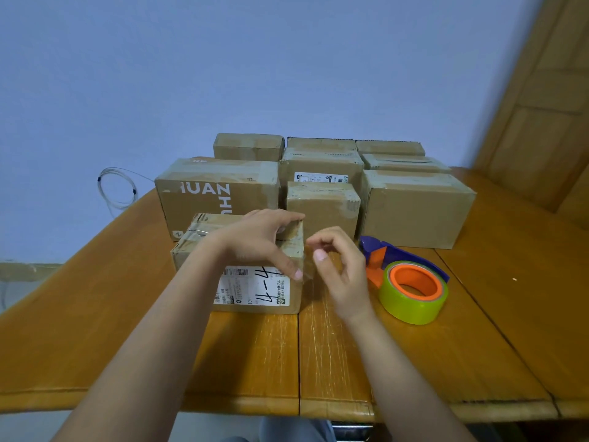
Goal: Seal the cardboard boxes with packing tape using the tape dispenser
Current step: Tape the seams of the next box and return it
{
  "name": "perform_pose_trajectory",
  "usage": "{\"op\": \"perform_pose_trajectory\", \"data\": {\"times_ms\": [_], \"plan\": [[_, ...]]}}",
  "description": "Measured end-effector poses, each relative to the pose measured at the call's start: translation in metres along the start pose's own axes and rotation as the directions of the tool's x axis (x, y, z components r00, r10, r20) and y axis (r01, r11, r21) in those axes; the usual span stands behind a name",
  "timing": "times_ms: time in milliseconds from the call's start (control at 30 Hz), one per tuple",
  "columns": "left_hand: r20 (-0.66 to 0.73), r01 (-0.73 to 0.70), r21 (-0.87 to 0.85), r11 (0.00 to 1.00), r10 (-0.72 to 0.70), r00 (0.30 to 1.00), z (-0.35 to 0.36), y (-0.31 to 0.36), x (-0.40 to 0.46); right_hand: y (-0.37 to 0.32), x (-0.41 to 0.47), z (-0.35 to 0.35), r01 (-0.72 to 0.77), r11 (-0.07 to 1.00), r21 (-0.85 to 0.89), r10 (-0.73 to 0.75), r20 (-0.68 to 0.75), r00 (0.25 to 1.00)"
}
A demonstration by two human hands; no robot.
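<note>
A small cardboard box [251,290] with a white shipping label stands nearest to me on the wooden table [350,362]. My left hand [261,240] grips its top right corner, thumb down the front face and fingers over the far edge. My right hand [339,269] hovers just right of the box with loosely curled fingers, touching nothing that I can see. The tape dispenser [404,275], blue and orange with a yellow-green tape roll, lies on the table right of my right hand.
Several more cardboard boxes stand in rows behind, among them a large one printed with letters [216,193] and a wide one [414,208] at the right. A coiled white cable [116,188] hangs on the blue wall. A wooden door [541,106] is at the right.
</note>
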State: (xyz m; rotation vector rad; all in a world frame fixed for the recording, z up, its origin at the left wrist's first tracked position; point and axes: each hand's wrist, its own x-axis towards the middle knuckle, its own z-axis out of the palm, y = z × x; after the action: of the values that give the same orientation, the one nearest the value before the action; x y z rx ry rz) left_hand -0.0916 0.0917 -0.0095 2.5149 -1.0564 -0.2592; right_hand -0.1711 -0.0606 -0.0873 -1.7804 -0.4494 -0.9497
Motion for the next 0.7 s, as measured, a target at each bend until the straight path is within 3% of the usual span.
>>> {"op": "perform_pose_trajectory", "data": {"times_ms": [233, 433, 700], "plan": [[0.013, -0.013, 0.018, 1.000, 0.013, 1.000, -0.0011, 0.0016, -0.0032, 0.0008, -0.0063, 0.0065, 0.074, 0.992, -0.100, -0.073, 0.020, 0.997], [0.006, -0.014, 0.014, 1.000, 0.014, 1.000, -0.0010, 0.0022, -0.0028, 0.0020, -0.0063, 0.0066, -0.077, 0.993, -0.084, 0.080, 0.029, 0.996], [0.011, -0.007, 0.007, 1.000, 0.007, 1.000, -0.0004, 0.0002, -0.0027, 0.0031, -0.0034, 0.0028, -0.030, 0.992, -0.125, 0.044, 0.113, 0.993]]}}
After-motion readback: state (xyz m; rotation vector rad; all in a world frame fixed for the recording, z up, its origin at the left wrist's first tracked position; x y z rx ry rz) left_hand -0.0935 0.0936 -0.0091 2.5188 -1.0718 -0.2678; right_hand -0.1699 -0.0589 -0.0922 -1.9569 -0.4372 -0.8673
